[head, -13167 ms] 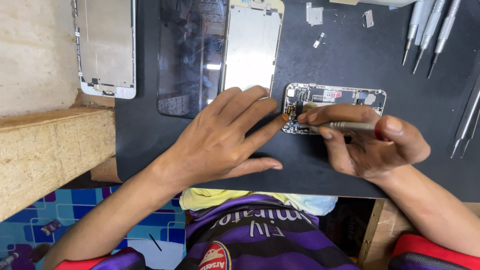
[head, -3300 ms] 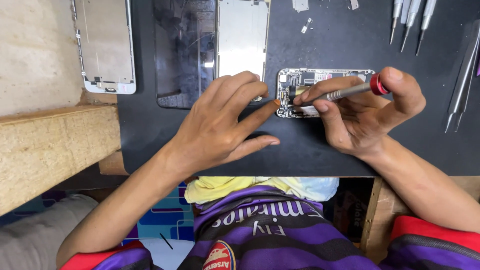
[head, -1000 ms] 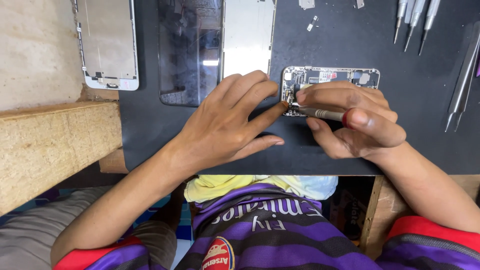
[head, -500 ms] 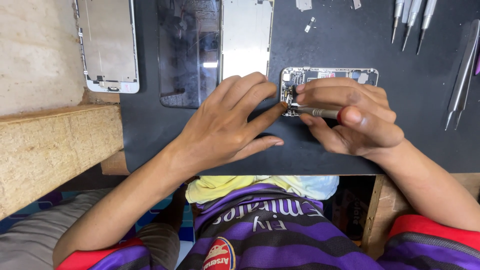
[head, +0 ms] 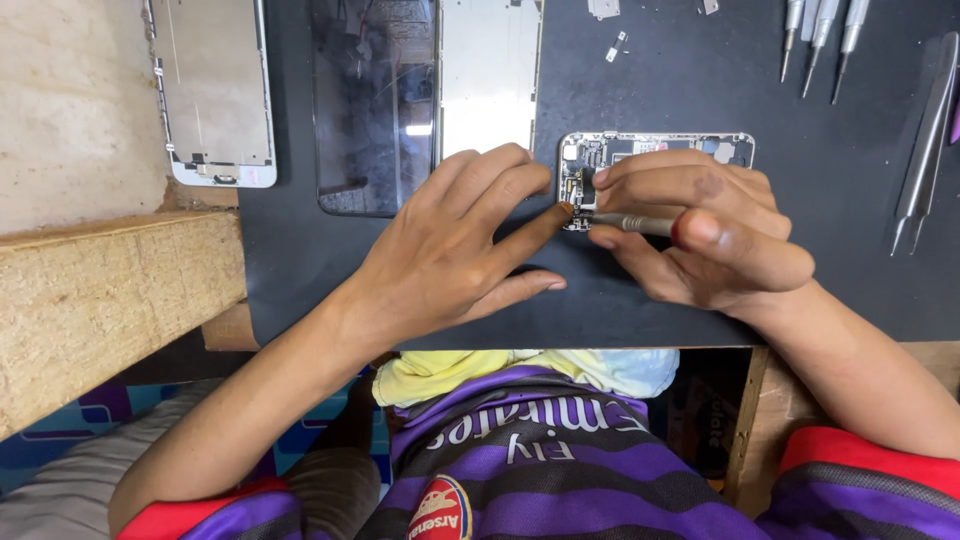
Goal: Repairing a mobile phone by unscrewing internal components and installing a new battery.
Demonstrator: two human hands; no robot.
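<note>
Black rubber covers the work mat [head: 640, 90], and on it I see an opened phone body [head: 655, 150] lying flat, with its small inner parts exposed. It lies near the middle of the mat, a little toward the right side, partly hidden under the fingers. The right hand [head: 700, 240] is closed around a thin metal screwdriver [head: 630, 222]; the fingers curl over the shaft and the thumb presses on it from the near side. The tip of the screwdriver points to the left end of the phone body and seems to touch it there, but the exact contact is too small for me to tell. The left hand [head: 450, 250] holds nothing; it lies spread on the mat, and its index finger reaches to the lower left corner of the phone body, just beside the screwdriver tip. Farther up on the mat I see a dark screen panel [head: 375, 100] and a silver backing plate [head: 490, 75] side by side. A white phone frame [head: 210, 90] lies on the pale surface at the left. At the right edge lie tweezers [head: 925, 130], and above them three more drivers [head: 820, 35].
</note>
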